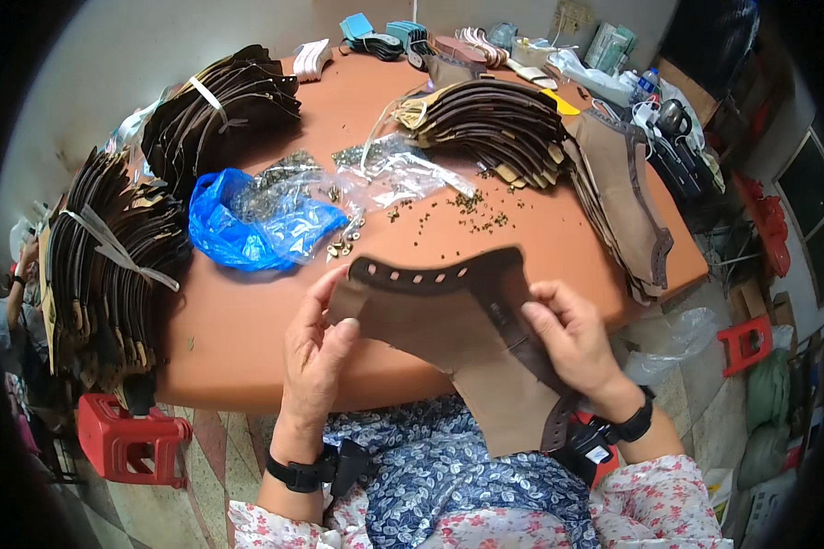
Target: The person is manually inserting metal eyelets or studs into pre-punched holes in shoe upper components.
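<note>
I hold a brown leather shoe upper (421, 329) up in front of me, over the near table edge. A row of punched holes runs along its dark top strip, and more small holes line its lower right end. My left hand (319, 348) pinches the left end between thumb and fingers. On the other side my right hand (572, 339) grips the right edge, thumb on the facing side. Small metal eyelets (481, 215) lie scattered on the orange-brown table (238, 343) beyond the upper, with larger metal pieces (343, 242) beside a blue plastic bag (229, 229).
Tied stacks of dark uppers stand at the left (110, 265), back left (220, 110) and back middle (490, 123). Brown uppers (618, 183) hang over the right edge. Clear bags (384, 165) hold small metal parts. Red stools (133, 439) stand on the floor. Another person's arm (20, 284) shows far left.
</note>
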A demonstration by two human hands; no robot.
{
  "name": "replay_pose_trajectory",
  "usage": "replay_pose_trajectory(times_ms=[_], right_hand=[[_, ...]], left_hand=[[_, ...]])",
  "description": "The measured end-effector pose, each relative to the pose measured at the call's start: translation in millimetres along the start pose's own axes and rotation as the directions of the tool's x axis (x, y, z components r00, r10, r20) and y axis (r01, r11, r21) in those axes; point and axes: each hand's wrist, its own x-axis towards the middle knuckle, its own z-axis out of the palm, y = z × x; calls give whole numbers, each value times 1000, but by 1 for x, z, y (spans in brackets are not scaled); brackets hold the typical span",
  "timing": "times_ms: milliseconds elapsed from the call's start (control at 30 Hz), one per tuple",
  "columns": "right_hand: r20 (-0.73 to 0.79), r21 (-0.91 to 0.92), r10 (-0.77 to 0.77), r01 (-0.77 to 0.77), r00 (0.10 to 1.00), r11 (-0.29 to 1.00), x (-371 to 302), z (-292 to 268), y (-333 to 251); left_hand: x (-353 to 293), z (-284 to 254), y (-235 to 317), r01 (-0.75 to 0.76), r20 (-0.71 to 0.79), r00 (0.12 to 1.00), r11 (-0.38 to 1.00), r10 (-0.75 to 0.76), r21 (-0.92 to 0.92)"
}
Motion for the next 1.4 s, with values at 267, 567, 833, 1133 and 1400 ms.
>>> replay_pose_trajectory(times_ms=[267, 567, 833, 1133, 1400], right_hand=[[74, -149, -63, 74, 995, 986, -19, 28, 45], [77, -141, -39, 49, 996, 989, -19, 28, 51], [113, -205, -91, 113, 989, 972, -18, 30, 47], [361, -438, -207, 362, 909, 823, -2, 9, 38], [6, -544, -221, 189, 975, 818, 88, -19, 62]], left_hand=[[-6, 16, 15, -62, 69, 997, 684, 18, 727], [2, 3, -16, 386, 58, 915, 909, -399, 159], [-3, 27, 2, -121, 214, 976, 707, -45, 697], [-8, 34, -7, -5, 167, 976, 757, -137, 653], [0, 37, -18, 322, 98, 912, 842, -398, 433]])
